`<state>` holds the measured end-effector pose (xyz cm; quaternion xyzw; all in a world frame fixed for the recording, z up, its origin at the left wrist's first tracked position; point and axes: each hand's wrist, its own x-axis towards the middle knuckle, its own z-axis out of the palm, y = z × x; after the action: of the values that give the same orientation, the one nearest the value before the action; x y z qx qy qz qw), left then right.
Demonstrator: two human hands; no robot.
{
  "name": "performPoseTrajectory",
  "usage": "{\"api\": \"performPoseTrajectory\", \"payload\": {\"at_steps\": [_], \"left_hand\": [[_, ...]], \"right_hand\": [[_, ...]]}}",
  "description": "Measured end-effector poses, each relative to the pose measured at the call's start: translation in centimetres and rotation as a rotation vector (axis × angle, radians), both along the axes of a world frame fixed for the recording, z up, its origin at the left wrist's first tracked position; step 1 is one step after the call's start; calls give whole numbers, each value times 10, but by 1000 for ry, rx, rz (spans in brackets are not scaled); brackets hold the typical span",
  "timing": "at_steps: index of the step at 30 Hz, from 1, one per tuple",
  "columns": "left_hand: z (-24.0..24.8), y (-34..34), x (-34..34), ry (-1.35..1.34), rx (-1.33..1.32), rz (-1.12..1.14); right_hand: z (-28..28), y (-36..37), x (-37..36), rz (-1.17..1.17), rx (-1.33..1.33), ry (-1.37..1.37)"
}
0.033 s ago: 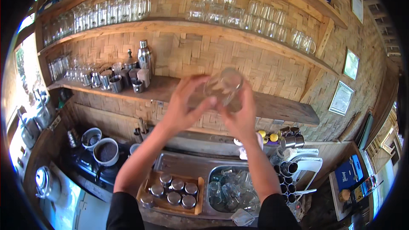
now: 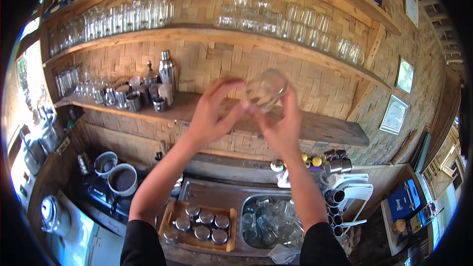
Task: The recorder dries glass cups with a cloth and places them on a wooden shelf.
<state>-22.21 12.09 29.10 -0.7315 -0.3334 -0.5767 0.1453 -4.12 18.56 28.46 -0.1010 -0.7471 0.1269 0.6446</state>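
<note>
In front of the woven wall, my right hand (image 2: 282, 130) grips a clear drinking glass (image 2: 266, 90), its rim tipped up and to the right. My left hand (image 2: 211, 116) is just left of the glass, fingers curved and apart from the thumb. Its thumb tip reaches close to the glass; whether it touches is blurred. Below my arms, a steel sink (image 2: 242, 234) holds several clear glasses (image 2: 268, 224) in water. To its left, a wooden tray (image 2: 232, 229) carries several metal-lidded jars (image 2: 202, 232).
Rows of glasses (image 2: 130, 16) line the upper shelf (image 2: 202, 33). The lower shelf (image 2: 315, 128) bears metal cups and a shaker (image 2: 166, 69) on its left. Pots (image 2: 122, 179) stand on the stove at left. A rack of dark cups (image 2: 335, 197) is right of the sink.
The glass has moved slightly right and turned in my right hand. My left hand has drawn a little left, away from the glass, with its fingers wider apart.
</note>
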Motion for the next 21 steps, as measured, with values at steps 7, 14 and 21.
{"api": "performPoseTrajectory", "payload": {"at_steps": [7,14,21], "left_hand": [[105,124,-39,139,374,276],[100,175,-37,-13,391,457],[162,190,-30,59,-93,710]], "right_hand": [[107,99,-29,-80,113,184],[161,154,-50,-112,100,159],[213,176,-82,-334,88,64]]}}
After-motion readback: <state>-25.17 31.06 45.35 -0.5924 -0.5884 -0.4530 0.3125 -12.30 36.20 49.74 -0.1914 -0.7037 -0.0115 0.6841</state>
